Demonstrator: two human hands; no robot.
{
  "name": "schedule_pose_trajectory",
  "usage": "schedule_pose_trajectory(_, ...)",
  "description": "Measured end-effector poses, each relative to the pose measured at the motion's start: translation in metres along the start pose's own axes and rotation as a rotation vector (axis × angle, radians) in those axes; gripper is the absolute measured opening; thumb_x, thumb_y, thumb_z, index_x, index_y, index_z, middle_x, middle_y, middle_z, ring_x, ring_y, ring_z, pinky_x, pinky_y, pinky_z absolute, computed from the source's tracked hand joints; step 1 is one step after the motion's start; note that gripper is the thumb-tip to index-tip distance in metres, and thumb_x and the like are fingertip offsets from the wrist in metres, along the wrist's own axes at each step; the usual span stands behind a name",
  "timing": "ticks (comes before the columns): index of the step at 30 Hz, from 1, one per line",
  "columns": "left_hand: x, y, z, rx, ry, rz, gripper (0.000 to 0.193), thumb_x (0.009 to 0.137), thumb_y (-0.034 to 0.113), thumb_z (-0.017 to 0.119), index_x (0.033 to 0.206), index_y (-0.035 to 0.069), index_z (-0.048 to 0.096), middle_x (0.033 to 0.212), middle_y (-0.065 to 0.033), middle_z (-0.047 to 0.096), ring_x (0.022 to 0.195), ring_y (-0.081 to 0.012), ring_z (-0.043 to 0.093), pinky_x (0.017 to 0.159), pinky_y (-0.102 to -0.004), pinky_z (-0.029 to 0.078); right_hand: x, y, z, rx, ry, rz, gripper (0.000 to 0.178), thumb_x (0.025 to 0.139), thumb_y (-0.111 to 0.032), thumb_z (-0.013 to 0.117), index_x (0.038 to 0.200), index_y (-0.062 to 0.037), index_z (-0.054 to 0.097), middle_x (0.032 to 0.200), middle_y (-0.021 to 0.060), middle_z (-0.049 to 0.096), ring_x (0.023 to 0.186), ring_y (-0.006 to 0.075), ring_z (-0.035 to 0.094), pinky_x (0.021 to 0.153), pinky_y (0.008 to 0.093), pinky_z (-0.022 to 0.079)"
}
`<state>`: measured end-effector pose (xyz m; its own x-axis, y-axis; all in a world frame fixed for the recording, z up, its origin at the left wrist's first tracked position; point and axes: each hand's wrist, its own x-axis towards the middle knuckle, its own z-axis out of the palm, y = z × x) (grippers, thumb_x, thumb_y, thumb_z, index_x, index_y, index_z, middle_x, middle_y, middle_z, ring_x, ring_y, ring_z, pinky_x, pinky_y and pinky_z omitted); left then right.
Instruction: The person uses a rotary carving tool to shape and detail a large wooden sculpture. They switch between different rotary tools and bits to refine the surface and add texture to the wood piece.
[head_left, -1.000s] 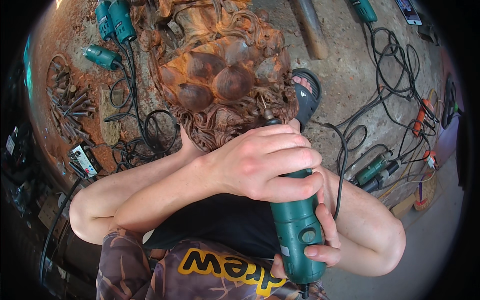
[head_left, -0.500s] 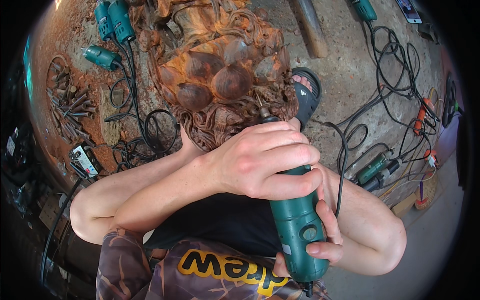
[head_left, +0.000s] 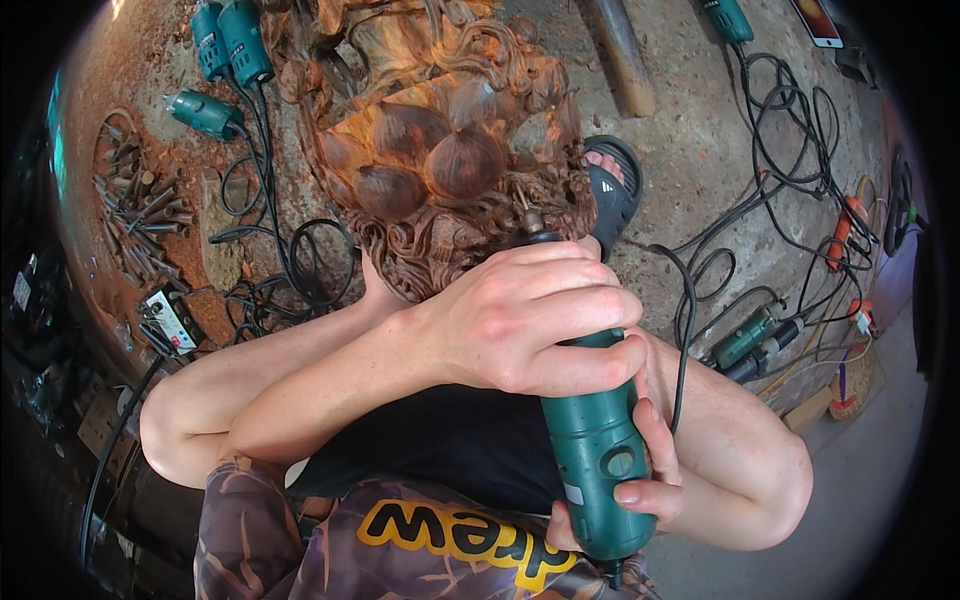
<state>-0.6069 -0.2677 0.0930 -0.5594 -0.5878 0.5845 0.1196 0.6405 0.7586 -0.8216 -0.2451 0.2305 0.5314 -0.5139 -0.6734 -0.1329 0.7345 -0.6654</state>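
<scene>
A green electric die grinder [head_left: 595, 435] lies slantwise over my lap, its nose pointing away from me. Around its front end my left hand [head_left: 530, 320] is closed from above. My right hand [head_left: 652, 478] grips the rear of the body from the right side and below, with its palm hidden behind the tool. The grinder's collet and thin bit [head_left: 530, 215] reach the lower right part of a carved wooden piece [head_left: 390, 135]; the bit's tip merges with the dark carving. Rounded bulbs and curling strands cover this brown-orange wood.
Several other green grinders [head_left: 245, 45] lie on the floor, with tangled black cables [head_left: 790, 130] on both sides. A heap of carving bits [head_left: 150, 215] sits at the left beside a power strip [head_left: 170, 322]. A wooden pole [head_left: 625, 60] and a phone [head_left: 818, 22] are at the far side.
Both hands and the grinder have shifted very slightly, the rear end a little away from me. The grips are the same. The phone's screen picture differs.
</scene>
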Motion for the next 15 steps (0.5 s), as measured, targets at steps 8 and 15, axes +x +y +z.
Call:
schedule_pose_trajectory(8,0.0001,-0.0013,0.0033,0.011,0.026,0.016,0.030,0.075,0.018,0.078,0.101,0.005,0.073,0.099,-0.0131,0.070,0.082,-0.0269,0.071,0.068,-0.0358,0.058,0.0018,-0.0002,-0.0015,-0.016,-0.017,0.007,0.100,0.066,-0.024,0.084,0.151,-0.0005,0.038,0.133,0.0067,0.049,0.127,0.0177,0.047,0.117,0.0304,0.036)
schedule_pose_trajectory(15,-0.0001,0.0003,0.0014,-0.015,-0.013,0.005,0.031,0.075,0.018,0.078,0.102,0.005,0.072,0.100,-0.0131,0.070,0.081,-0.0270,0.070,0.069,-0.0369,0.059,-0.0006,-0.0019,0.0019,-0.035,-0.012,0.009,0.101,0.066,-0.025,0.084,0.152,-0.0003,0.037,0.134,0.0071,0.049,0.128,0.0182,0.047,0.118,0.0309,0.035)
